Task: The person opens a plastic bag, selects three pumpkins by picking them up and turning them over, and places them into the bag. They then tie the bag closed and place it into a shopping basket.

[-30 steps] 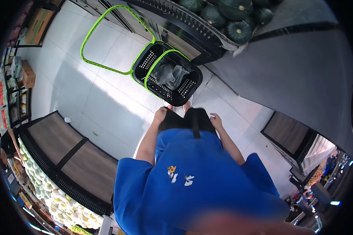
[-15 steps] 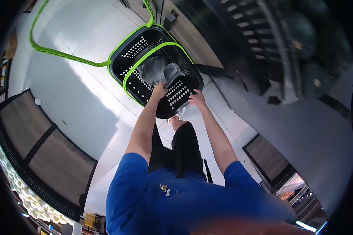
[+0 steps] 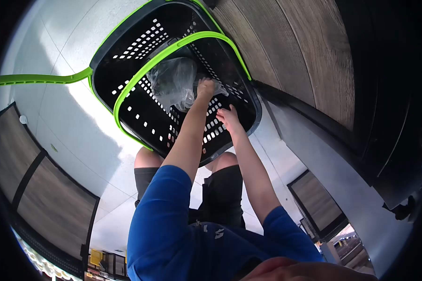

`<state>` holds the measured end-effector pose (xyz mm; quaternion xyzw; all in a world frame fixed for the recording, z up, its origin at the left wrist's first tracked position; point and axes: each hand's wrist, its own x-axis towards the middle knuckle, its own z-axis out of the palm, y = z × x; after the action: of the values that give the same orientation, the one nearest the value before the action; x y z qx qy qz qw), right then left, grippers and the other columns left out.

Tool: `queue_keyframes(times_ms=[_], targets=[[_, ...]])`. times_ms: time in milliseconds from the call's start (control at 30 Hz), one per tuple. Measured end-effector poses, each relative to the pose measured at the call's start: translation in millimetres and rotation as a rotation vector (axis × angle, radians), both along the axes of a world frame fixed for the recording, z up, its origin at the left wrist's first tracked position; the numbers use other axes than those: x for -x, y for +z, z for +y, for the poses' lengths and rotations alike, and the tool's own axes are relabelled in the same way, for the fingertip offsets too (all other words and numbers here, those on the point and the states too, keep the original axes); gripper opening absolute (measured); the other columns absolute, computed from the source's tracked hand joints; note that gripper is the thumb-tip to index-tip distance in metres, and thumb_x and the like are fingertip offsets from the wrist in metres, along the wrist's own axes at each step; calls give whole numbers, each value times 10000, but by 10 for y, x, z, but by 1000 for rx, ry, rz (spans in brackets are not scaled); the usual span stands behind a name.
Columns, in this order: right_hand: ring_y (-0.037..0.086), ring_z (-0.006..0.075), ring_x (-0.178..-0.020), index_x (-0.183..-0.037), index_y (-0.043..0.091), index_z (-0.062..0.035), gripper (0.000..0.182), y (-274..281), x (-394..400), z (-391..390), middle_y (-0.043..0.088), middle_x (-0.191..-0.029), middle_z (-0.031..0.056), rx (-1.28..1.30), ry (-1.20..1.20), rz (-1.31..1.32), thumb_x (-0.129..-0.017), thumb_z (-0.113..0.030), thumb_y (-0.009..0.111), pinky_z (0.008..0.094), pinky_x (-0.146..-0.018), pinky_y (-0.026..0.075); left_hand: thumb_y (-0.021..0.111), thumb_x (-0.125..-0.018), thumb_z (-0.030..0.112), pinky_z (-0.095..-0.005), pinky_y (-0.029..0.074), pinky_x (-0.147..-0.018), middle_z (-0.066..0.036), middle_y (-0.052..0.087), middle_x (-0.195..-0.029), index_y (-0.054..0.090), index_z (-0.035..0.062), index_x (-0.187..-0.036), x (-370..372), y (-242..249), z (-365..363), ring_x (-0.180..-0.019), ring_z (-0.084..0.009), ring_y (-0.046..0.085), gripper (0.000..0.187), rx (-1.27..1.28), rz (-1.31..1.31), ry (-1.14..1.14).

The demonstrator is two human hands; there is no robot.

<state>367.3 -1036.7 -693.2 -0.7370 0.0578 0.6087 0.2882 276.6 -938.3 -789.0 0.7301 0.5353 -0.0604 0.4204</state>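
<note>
A black shopping basket [image 3: 147, 119] with bright green trim and perforated walls stands on the floor. Its green handle [image 3: 183, 41] arches across the opening. Crumpled clear plastic bags [image 3: 173, 82] lie low inside; their contents cannot be made out. My left hand [image 3: 206, 88] reaches down into the basket, its fingers closed on the right part of the plastic bag. Nearer to me, my right hand [image 3: 228, 117] hovers over the basket's inner right side, fingers apart and holding nothing.
A wood-panelled display base [image 3: 295, 61] rises just right of the basket. Another low wood-panelled unit [image 3: 56, 199] stands at the left, and a further panel [image 3: 316, 199] at the lower right. Pale tiles [image 3: 68, 117] cover the floor.
I have bent lower, so the basket looks closer and larger. My left hand has gone deeper and to the right on the bag. My right hand has moved from the rim inward.
</note>
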Motion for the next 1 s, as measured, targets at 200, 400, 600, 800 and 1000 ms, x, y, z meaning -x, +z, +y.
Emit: queue_keyframes(times_ms=[200, 400, 600, 800, 1000], targets=[[501, 303, -1148, -1459, 5, -172, 1019, 51, 133, -65, 243, -1448, 194, 77, 42, -92, -712, 127, 631, 431, -946, 448, 449, -861, 94, -457, 468, -801, -251, 614, -952, 581, 23, -957, 294, 515, -500, -943, -409, 582, 178, 84, -162, 367], [349, 388, -1279, -1453, 127, -215, 1025, 180, 292, -106, 280, -1416, 255, -264, 1031, -501, -659, -101, 765, 389, -1023, 358, 472, -825, 74, -439, 471, -749, -254, 619, -883, 574, 11, -968, 862, 690, -635, -903, -404, 598, 187, 238, -296, 458], [591, 374, -922, -976, 616, -49, 203, 802, 398, -140, 604, -923, 238, -355, 1053, -582, -800, -60, 515, 434, -755, 468, 542, -752, 36, -410, 482, -715, -214, 632, -839, 572, 6, -887, 761, 1870, -697, -850, -382, 615, 141, 168, -584, 343], [568, 431, -827, -836, 558, 7, 91, 2363, 288, -671, 581, -799, 237, -640, 1023, -707, -760, 29, 512, 454, -657, 440, 423, -801, -18, -358, 440, -660, -128, 537, -714, 471, 14, -791, 819, 3374, -1139, -703, -252, 544, 59, 118, -750, 555], [562, 435, -797, -863, 544, 35, 181, 4351, 348, -799, 566, -802, 236, -879, 1008, -684, -730, 96, 438, 426, -663, 443, 425, -842, 14, -335, 406, -626, -106, 475, -689, 465, 2, -791, 988, 5384, -1268, -657, -208, 478, 66, -47, -880, 558]])
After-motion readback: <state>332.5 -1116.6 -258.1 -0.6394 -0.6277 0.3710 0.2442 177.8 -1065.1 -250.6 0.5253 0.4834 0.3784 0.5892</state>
